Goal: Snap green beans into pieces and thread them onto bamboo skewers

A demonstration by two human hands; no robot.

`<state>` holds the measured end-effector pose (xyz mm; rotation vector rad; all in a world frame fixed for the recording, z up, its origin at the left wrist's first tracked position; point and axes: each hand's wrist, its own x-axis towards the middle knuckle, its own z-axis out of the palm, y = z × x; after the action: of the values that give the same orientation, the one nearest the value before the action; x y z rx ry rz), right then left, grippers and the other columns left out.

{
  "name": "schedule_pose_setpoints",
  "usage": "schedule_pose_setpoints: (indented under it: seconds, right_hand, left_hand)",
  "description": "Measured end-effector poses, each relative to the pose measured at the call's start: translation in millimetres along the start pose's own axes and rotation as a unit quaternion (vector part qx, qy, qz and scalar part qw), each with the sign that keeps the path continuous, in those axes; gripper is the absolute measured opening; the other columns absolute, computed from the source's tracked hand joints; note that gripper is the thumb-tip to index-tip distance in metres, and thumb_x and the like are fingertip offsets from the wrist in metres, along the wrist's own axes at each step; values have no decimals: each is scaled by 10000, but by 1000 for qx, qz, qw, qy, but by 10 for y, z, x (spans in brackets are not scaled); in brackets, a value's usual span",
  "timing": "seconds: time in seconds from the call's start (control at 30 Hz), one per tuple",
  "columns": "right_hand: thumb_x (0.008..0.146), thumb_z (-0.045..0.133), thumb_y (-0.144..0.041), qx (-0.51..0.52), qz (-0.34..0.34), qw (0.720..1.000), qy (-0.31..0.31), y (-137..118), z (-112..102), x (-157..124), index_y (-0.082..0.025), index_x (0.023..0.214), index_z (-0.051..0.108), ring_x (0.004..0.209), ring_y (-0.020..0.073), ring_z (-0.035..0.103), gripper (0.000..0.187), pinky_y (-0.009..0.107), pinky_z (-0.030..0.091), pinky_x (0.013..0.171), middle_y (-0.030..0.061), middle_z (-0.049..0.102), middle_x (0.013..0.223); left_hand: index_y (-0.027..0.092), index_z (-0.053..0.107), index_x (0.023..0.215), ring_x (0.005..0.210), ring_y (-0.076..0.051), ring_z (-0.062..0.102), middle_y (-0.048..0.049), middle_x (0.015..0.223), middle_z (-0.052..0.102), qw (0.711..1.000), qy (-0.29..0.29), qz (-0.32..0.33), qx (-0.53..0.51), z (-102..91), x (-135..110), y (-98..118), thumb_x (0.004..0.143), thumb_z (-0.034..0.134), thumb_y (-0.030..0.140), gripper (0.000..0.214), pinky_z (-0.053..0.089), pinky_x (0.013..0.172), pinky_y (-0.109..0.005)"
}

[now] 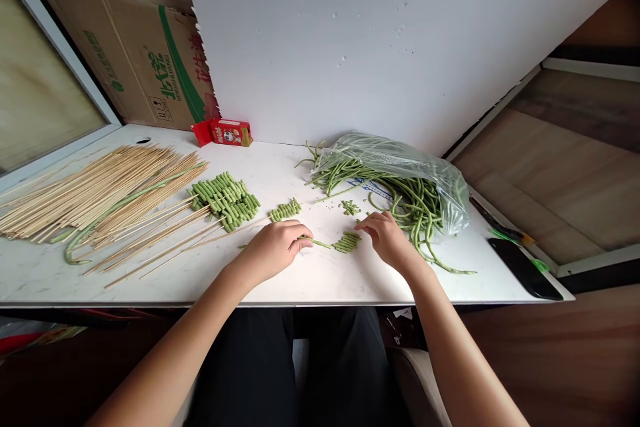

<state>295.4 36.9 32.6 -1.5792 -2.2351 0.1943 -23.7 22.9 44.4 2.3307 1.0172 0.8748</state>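
Near the front edge of the white table (300,290), had one green bean (320,243) pinched in the left hand (280,248), thumb and fingers closed right on it, one end pointing toward a short row of cut bean pieces (347,241). Couldn't tell about the green bit just left of that hand, same bean or another. Had the right hand (383,233) down by the right end of that row, fingertips bunched close together, but honestly couldn't tell about anything gripped in there.

Just past the row, saw a little scatter of tiny green bits (350,207). Beyond the left hand, saw another row of pieces (285,209) at the end of a thin stick. Farther left, had a chunky stack of skewered bean pieces (225,200), then a big spread of bamboo skewers (115,177) with a long bean (119,204) draped across. Behind the right hand, had a clear plastic bag (385,149) with loads of whole beans (420,203) spilling out. Farther out, spotted a black phone (523,267) near the right corner, plus a small red box (231,133) and a big cardboard box (135,60) at back left.
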Motion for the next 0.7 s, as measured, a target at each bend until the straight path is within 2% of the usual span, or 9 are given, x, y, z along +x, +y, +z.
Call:
schedule_pose_setpoints:
  seconds: [0.13, 0.33, 0.47, 0.7]
  right_hand:
    - [1080, 493, -307, 71, 6, 997, 31, -212, -130, 88, -222, 1132, 800, 988, 313, 647, 323, 473, 529, 888, 130, 780, 1062]
    - [1058, 566, -557, 237, -13, 971, -16, -755, -269, 174, -229, 1135, 789, 1007, 257, 714, 404, 341, 526, 753, 109, 795, 1155]
    - [939, 764, -555, 282, -79, 955, -53, -908, -160, 176, -249, 1060, 807, 949, 240, 729, 332, 353, 543, 807, 76, 813, 1076]
    - [915, 806, -518, 315, -81, 945, 29, -886, 89, 171, -260, 1026, 820, 922, 257, 703, 281, 385, 545, 763, 88, 806, 990]
  left_hand:
    - [216, 774, 1007, 865, -184, 720, -22, 980, 786, 1000, 12, 16, -6, 6, 3, 4, 991, 690, 147, 110, 512, 799, -295]
    - [211, 767, 1039, 881, -191, 726, -37, 993, 787, 998, 49, 34, -15, 38, 6, -18, 995, 692, 161, 100, 534, 806, -301]
    - [212, 751, 1042, 877, -179, 729, -37, 1006, 787, 996, 83, 30, -27, 36, 7, -18, 993, 682, 147, 107, 542, 793, -285]
    - [205, 748, 1048, 807, -158, 691, -40, 969, 779, 995, 93, 26, -27, 41, 12, -19, 1013, 670, 190, 87, 529, 744, -266]
